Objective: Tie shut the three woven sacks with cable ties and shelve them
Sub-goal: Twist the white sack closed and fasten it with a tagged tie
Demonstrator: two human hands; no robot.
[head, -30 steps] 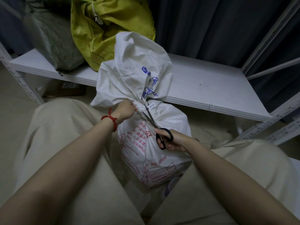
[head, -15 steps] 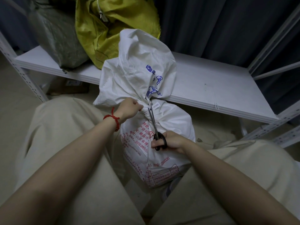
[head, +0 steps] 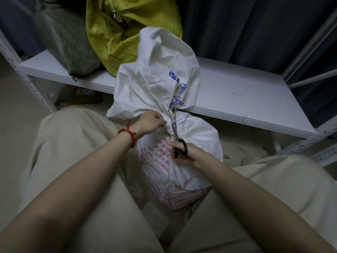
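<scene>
A white woven sack (head: 197, 141) with red and blue print stands between my knees, its neck gathered by a white cable tie (head: 171, 122) with a small label. My left hand (head: 152, 121) pinches the tie's tail at the left of the neck. My right hand (head: 186, 154) grips black-handled scissors (head: 176, 136), blades pointing up with the tie's tail between them, close to the neck. A yellow sack (head: 124, 31) with a cable tie at its top and a grey-green sack (head: 67, 41) rest on the white shelf (head: 246, 99).
The shelf's right half is bare. Perforated metal uprights (head: 31, 86) frame the rack on both sides. A cardboard box (head: 80, 95) lies under the shelf on the pale floor. Dark curtains hang behind. My legs in beige trousers flank the sack.
The scissors have swung upright and slid up to the tie at the sack's neck, and their handles have come together. My left hand keeps hold of the tie's tail.
</scene>
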